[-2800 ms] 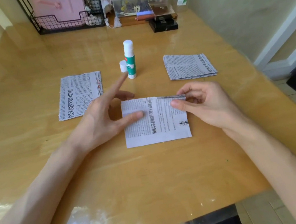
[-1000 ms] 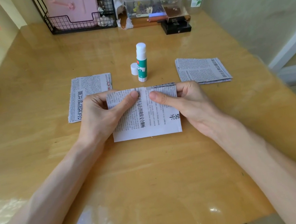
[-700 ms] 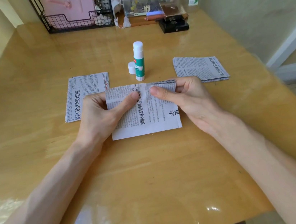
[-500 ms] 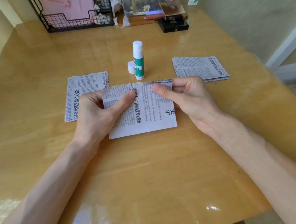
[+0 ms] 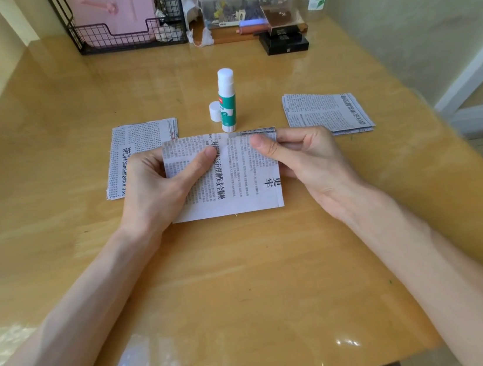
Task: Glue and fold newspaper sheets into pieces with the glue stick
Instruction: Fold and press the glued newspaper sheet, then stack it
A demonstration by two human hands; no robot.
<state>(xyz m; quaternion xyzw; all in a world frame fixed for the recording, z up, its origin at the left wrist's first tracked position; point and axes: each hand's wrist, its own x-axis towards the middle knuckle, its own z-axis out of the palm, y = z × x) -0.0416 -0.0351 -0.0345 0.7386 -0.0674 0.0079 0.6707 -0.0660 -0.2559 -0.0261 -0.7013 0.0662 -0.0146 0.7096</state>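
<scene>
With my left hand (image 5: 155, 191) and right hand (image 5: 307, 158) each pinching the top edge of the newspaper sheet (image 5: 235, 189) at mid-frame on the bench (image 5: 246, 274), just below the upright glue stick (image 5: 227, 101), I should fold evenly, corners square.

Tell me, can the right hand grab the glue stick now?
Probably yes, if it lets go first. The right hand pinches the far edge of the sheet, so it is busy. The glue stick stands just beyond that edge, and nothing lies between them.
</scene>
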